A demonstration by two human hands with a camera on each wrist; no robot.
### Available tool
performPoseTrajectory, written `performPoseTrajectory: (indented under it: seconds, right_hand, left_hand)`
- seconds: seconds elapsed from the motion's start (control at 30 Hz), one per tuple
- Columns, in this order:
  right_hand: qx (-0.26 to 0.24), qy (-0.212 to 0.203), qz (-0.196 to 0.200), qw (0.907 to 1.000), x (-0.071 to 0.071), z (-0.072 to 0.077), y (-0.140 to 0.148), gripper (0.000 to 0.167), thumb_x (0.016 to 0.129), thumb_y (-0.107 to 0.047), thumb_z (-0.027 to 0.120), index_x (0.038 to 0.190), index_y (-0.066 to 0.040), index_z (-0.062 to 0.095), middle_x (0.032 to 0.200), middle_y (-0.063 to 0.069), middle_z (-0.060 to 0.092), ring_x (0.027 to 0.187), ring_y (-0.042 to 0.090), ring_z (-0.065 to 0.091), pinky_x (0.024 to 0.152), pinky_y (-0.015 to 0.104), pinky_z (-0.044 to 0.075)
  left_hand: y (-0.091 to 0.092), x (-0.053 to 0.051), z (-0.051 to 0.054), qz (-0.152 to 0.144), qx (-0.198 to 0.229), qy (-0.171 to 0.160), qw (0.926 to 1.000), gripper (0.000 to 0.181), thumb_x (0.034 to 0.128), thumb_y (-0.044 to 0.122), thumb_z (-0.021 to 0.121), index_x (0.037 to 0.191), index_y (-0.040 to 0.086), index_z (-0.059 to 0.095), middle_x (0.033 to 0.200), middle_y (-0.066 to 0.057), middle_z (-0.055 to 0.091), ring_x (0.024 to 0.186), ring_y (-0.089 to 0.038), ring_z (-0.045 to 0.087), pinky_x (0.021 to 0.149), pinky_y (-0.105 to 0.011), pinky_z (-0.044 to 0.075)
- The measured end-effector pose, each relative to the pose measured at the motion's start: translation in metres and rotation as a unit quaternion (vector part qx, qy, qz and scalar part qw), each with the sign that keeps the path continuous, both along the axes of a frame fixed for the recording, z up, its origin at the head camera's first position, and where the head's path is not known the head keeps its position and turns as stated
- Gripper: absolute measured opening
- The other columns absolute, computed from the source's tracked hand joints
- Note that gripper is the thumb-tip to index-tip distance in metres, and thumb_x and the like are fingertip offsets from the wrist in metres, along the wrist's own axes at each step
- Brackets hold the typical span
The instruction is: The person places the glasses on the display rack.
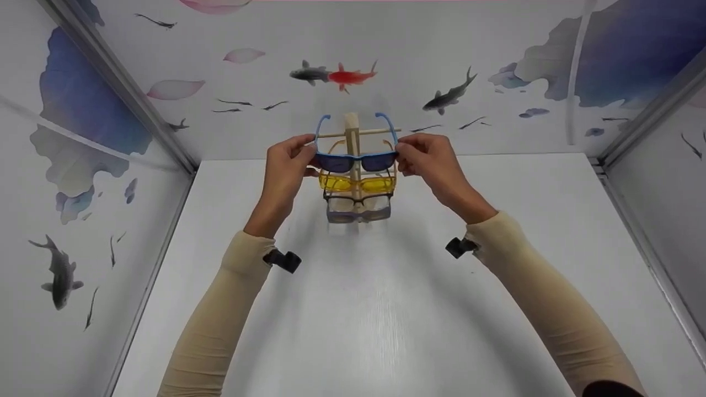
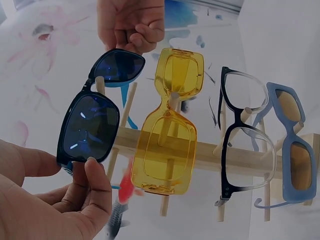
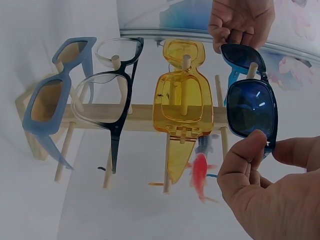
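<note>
Dark-lensed sunglasses [image 1: 357, 161] with blue temples sit at the top of a wooden glasses stand [image 1: 351, 124]. My left hand [image 1: 285, 175] pinches one outer corner of their frame, thumb and fingers plain in the left wrist view. At the opposite corner my right hand [image 1: 432, 165] pinches the frame the same way. In the wrist views a peg stands at the bridge; whether it bears the weight I cannot tell. Below hang yellow glasses [image 2: 164, 155], black-and-clear glasses [image 2: 227, 155] and blue-framed sunglasses [image 2: 300, 170] with brown lenses.
The stand's pegs [image 3: 65, 152] stick out on both sides of its post. It stands on a white table [image 1: 353, 309] near the back wall [image 1: 397, 33], printed with fish and petals. Metal-edged side panels [image 1: 99, 231] enclose the table left and right.
</note>
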State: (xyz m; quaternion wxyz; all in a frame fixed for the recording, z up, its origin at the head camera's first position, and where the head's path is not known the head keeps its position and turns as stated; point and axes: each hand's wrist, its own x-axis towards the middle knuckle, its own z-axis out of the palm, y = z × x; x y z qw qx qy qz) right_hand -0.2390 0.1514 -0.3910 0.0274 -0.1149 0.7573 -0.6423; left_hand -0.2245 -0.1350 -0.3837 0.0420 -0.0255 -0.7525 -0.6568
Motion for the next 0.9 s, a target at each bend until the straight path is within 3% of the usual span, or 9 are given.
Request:
performPoseTrajectory:
  seconds: [0.4,0.6,0.73,0.9]
  right_hand:
    - [0.0,-0.008,-0.007,0.9999,0.0,-0.004,0.0,0.038,0.113,-0.019,0.063,0.137,0.01,0.068,0.105,0.014,0.071,0.087,0.021,0.068,0.082,0.028,0.062]
    - [0.0,0.0,-0.006,1.0,0.004,-0.002,0.003,0.033,0.113,-0.021,0.063,0.133,0.005,0.07,0.103,0.012,0.07,0.089,0.023,0.067,0.084,0.028,0.061]
    - [0.009,0.006,-0.007,0.9999,0.008,-0.002,0.007,0.033,0.113,-0.023,0.063,0.134,0.002,0.07,0.105,0.015,0.069,0.091,0.024,0.068,0.085,0.028,0.062]
    - [0.051,0.026,-0.01,0.9983,0.017,-0.007,0.015,0.033,0.114,-0.024,0.063,0.136,0.0,0.07,0.109,0.018,0.07,0.092,0.025,0.07,0.084,0.027,0.061]
  left_hand:
    - [-0.001,-0.001,-0.008,-0.009,0.005,-0.002,0.9999,0.038,0.1157,0.014,0.056,0.148,-0.004,0.064,0.117,-0.017,0.077,0.1,-0.025,0.076,0.091,-0.039,0.064]
    - [0.0,-0.003,-0.008,-0.015,0.001,-0.003,0.9999,0.038,0.1155,0.015,0.057,0.149,-0.002,0.065,0.116,-0.016,0.077,0.1,-0.025,0.076,0.088,-0.039,0.064]
    - [-0.002,-0.003,-0.01,-0.009,-0.013,0.0,0.9999,0.039,0.1162,0.018,0.056,0.15,-0.001,0.064,0.116,-0.015,0.075,0.104,-0.028,0.073,0.085,-0.035,0.063]
    - [-0.006,0.004,-0.016,0.007,-0.05,0.014,0.9986,0.04,0.1172,0.022,0.055,0.151,0.0,0.062,0.12,-0.015,0.074,0.112,-0.034,0.069,0.084,-0.032,0.062]
